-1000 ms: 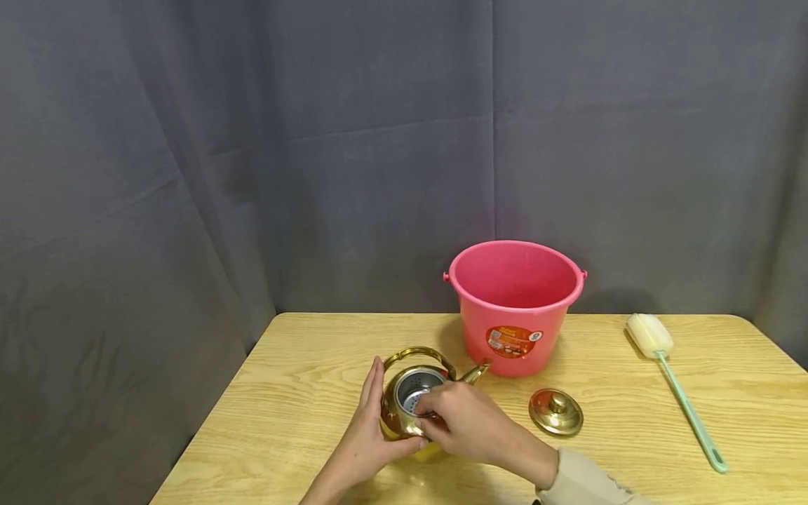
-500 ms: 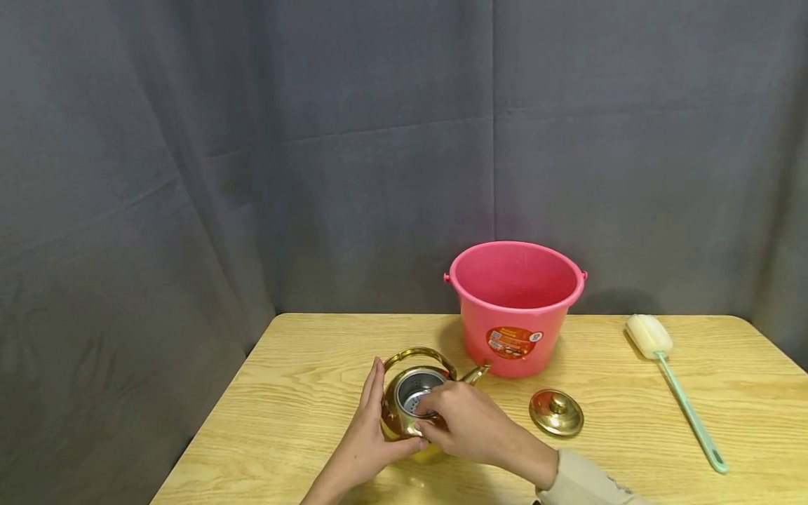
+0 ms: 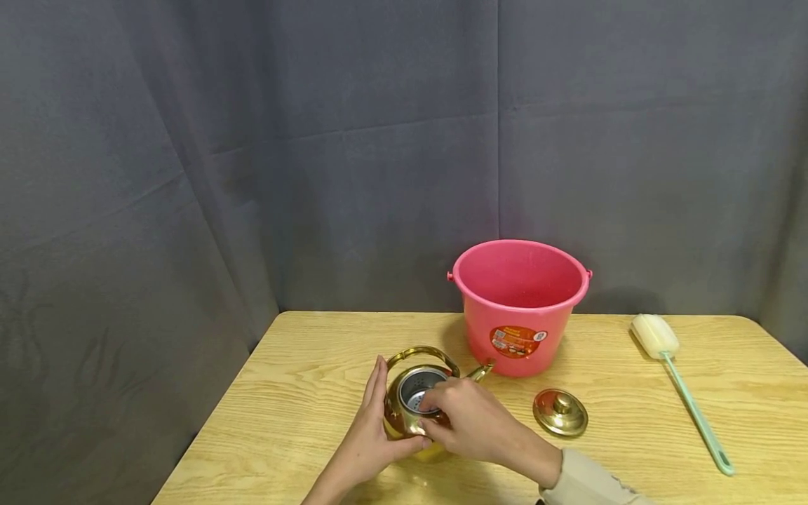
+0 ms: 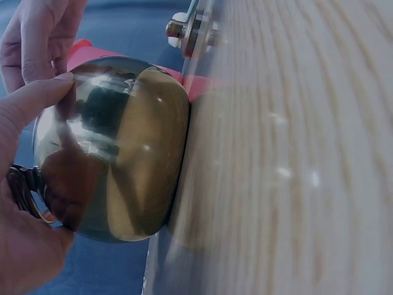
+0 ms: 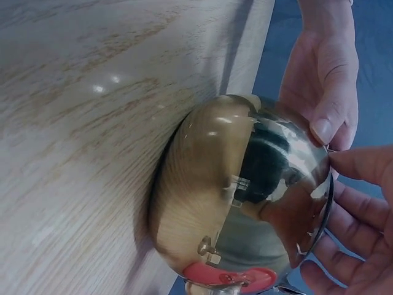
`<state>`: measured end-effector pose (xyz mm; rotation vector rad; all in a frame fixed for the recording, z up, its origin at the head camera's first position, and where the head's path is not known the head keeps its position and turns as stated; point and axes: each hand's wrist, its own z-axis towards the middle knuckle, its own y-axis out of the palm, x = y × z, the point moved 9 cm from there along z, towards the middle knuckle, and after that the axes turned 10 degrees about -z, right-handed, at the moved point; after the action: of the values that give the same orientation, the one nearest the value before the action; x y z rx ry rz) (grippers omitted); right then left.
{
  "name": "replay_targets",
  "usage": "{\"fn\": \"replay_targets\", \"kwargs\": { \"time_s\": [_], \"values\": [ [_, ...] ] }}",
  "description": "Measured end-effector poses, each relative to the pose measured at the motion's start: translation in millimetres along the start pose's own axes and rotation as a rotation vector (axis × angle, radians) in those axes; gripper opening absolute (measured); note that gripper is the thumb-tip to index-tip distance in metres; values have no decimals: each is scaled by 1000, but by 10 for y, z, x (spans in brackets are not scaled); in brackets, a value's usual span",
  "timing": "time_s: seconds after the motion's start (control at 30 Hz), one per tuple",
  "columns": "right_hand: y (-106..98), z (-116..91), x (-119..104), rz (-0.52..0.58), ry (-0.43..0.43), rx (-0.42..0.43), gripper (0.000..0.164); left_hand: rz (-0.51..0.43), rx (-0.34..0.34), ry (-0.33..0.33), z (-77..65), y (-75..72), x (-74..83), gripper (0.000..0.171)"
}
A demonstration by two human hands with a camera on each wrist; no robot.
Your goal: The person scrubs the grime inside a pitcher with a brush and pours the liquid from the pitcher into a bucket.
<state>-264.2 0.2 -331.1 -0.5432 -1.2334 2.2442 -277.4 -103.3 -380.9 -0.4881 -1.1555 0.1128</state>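
A gold metal teapot stands on the table with its arched handle raised and its spout toward the bucket. My left hand holds its body, fingers along the left side and thumb across the front. Inside the uncovered mouth sits a perforated steel strainer. My right hand reaches over the mouth, curled fingers inside the strainer and thumb outside, pinching at the rim; its fingertips are hidden. In the right wrist view the teapot's shiny side lies between both hands. The gold lid rests to the right.
Behind the spout stands a pink bucket with an orange label. A sponge brush with a pale green handle lies at the right of the wooden table. Grey curtain hangs at the back and left.
The view has shifted slightly, moving everything a little to the right. Both hands stay on the teapot, the right fingers still in the strainer.
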Motion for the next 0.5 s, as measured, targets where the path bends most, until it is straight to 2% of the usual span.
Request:
{"fn": "replay_targets", "kwargs": {
  "time_s": [0.03, 0.1, 0.5],
  "values": [
    [-7, 2, -2, 2, -3, 10, 5, -1, 0, -3, -1, 0, -3, 117],
    [-18, 8, -4, 2, -9, 27, 3, 10, 7, -6, 14, 10, -110, 117],
    [-41, 25, 30, 4, 44, 68, 5, 2, 7, -13, 13, 13, -121, 118]
  ]
}}
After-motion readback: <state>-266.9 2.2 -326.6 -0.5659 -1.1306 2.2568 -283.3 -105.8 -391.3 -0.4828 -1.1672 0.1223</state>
